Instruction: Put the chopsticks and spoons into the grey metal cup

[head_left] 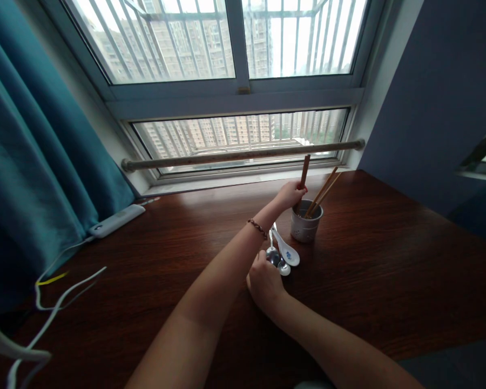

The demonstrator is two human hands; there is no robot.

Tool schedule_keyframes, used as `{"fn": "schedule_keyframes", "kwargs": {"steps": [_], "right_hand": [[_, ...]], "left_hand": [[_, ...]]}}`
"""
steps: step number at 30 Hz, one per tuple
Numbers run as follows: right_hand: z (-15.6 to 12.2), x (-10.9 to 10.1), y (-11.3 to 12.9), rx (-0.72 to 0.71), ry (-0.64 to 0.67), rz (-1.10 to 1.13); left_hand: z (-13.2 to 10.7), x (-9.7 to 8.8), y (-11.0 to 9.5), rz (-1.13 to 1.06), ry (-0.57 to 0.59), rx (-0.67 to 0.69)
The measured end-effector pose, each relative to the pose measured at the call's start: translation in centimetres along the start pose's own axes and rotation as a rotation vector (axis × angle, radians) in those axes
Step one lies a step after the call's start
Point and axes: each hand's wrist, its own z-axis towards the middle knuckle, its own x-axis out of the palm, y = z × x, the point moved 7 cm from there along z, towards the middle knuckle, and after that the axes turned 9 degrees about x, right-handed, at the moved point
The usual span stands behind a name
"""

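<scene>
My left hand [290, 196] reaches across over my right arm, its fingers closed around a bundle of brown chopsticks [305, 170]. Their lower ends go down into a grey utensil holder [303, 229], where other lighter chopsticks [324, 192] lean to the right. Below it my right hand [267, 283] rests on the table, fingers curled in beside the spoons; whether anything is inside them is hidden. A white ceramic spoon [288, 253] with a blue mark lies in front of the holder. Metal spoons [272, 256] lie close to it, partly covered by my right hand.
The dark wooden table [178, 237] runs up to the window sill. A pipe rail [243, 155] crosses before the window. On the left are a white power strip [117, 220], loose white cables [60, 302] and a teal curtain [44, 135]. A dark wall [441, 119] stands right.
</scene>
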Motion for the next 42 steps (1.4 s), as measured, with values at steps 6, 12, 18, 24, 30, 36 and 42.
{"fn": "schedule_keyframes", "kwargs": {"steps": [6, 12, 18, 24, 30, 36, 42], "right_hand": [[-0.1, -0.1, -0.2, 0.02, 0.01, 0.027], [-0.1, 0.0, -0.5, 0.086, 0.045, 0.08], [0.0, -0.3, -0.8, 0.101, 0.101, 0.126], [0.0, 0.2, -1.3, 0.133, 0.118, 0.19], [0.2, 0.7, -1.7, 0.154, 0.094, 0.272], [0.4, 0.1, -2.1, 0.131, -0.017, 0.468], [0.3, -1.1, -1.8, 0.016, -0.085, 0.704]], "left_hand": [[-0.1, 0.7, 1.4, 0.022, 0.03, -0.05], [-4.3, -2.2, 1.7, 0.021, -0.13, -0.034], [-15.2, -7.1, 3.7, 0.161, -0.444, -0.29], [-22.3, -6.8, 6.4, 0.193, -0.28, -0.478], [-23.7, -5.1, 6.7, -0.015, -0.311, -0.499], [-23.8, -4.5, 7.6, -0.298, -0.37, -0.553], [-23.1, -4.1, 7.3, -0.497, -0.27, -0.44]]}}
